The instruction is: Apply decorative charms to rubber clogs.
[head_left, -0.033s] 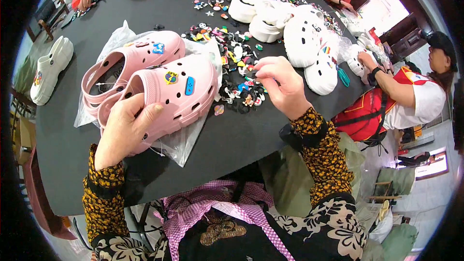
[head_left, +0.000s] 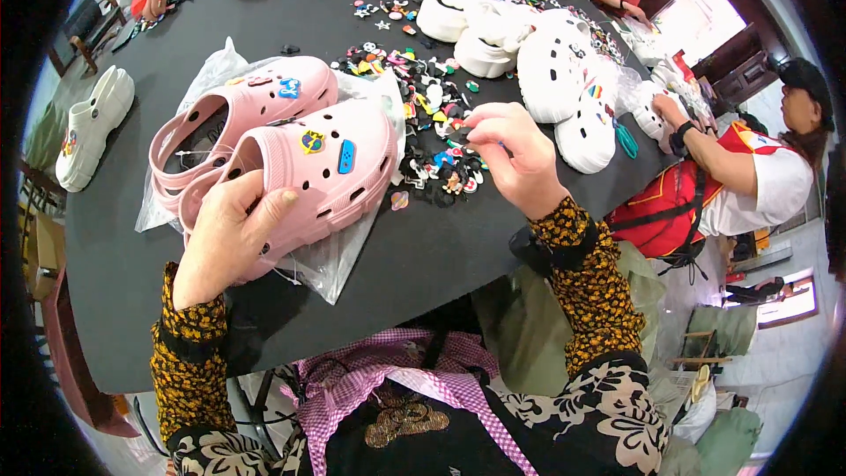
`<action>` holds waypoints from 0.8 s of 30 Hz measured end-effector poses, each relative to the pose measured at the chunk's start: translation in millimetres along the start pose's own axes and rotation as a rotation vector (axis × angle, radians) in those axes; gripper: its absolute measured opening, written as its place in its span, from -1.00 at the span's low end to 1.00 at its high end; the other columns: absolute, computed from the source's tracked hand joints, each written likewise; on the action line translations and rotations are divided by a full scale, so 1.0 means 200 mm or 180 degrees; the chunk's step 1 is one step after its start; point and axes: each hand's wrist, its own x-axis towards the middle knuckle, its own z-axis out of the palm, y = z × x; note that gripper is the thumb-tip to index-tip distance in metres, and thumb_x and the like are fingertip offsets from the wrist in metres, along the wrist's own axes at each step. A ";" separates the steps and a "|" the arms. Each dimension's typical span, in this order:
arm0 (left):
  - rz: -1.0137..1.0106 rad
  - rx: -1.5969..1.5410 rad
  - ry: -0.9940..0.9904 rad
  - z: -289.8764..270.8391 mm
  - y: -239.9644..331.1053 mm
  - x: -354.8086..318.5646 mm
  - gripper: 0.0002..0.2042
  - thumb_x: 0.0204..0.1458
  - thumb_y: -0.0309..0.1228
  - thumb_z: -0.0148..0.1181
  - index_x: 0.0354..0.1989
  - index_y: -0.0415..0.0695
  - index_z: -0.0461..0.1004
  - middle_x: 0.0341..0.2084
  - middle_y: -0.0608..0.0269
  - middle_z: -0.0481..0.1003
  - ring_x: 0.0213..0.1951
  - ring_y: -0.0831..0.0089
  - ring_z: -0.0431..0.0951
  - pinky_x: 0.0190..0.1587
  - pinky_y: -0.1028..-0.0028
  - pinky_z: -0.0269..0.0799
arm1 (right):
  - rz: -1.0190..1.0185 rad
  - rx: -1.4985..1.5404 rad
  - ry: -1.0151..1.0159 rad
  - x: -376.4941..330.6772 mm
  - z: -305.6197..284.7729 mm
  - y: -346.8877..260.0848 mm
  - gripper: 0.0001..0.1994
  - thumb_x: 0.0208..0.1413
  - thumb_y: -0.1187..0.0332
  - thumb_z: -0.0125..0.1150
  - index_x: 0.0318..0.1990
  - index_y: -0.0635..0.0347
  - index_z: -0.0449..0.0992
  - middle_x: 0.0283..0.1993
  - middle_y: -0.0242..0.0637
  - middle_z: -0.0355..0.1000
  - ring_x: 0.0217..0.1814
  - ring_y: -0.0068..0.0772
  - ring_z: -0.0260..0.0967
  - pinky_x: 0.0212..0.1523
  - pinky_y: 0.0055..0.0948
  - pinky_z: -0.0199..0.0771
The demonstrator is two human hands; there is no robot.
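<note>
My left hand [head_left: 231, 234] grips the nearer pink clog [head_left: 330, 181] at its heel opening, thumb on the outer side. That clog carries a yellow-and-blue charm [head_left: 312, 141] and a blue rectangular charm [head_left: 347, 157]. Behind it lies the other pink clog [head_left: 304, 88], with a blue charm [head_left: 289, 87] among those on its top. Both are on a clear plastic bag [head_left: 330, 269]. To the right, my right hand [head_left: 511, 154] hovers with thumb and fingers pinched beside a pile of colourful shoe charms [head_left: 432, 101]. What the pinch holds is too small to make out.
White clogs [head_left: 555, 66] crowd the right side of the dark table [head_left: 388, 269]; another white clog [head_left: 95, 128] stands at the left edge. A person in a red vest [head_left: 714, 167] works at right. Another person's hand [head_left: 157, 0] reaches in at far left.
</note>
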 end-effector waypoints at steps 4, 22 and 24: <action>-0.0002 0.0180 -0.0064 -0.03 -0.03 -0.02 -0.77 0.06 -0.37 0.17 -0.30 -0.35 0.48 -0.56 0.19 0.48 -0.50 0.52 0.39 -0.40 0.45 0.33 | 0.0087 0.0198 0.0020 0.01 0.02 -0.05 -0.79 -0.14 0.68 0.21 -0.32 0.21 0.46 -0.24 -0.20 0.44 -0.14 -0.19 0.40 -0.11 -0.34 0.42; -0.0004 -0.0057 -0.0544 -0.13 -0.03 -0.09 -0.74 0.02 -0.43 0.16 -0.16 -0.33 0.48 -0.43 0.27 0.48 -0.34 0.57 0.41 -0.25 0.49 0.37 | -0.0360 0.0173 -0.0502 0.26 0.49 -0.43 -0.88 -0.04 0.52 0.20 -0.32 0.17 0.44 -0.33 -0.20 0.36 -0.25 -0.14 0.31 -0.21 -0.26 0.30; -0.0129 -0.0085 -0.0649 -0.15 0.00 -0.10 -0.74 0.02 -0.41 0.16 -0.16 -0.33 0.48 -0.43 0.25 0.50 -0.32 0.56 0.42 -0.23 0.49 0.37 | -0.0092 0.0113 -0.0586 0.25 0.49 -0.46 -0.85 -0.04 0.49 0.19 -0.28 0.19 0.41 -0.28 -0.17 0.35 -0.17 -0.09 0.30 -0.13 -0.19 0.29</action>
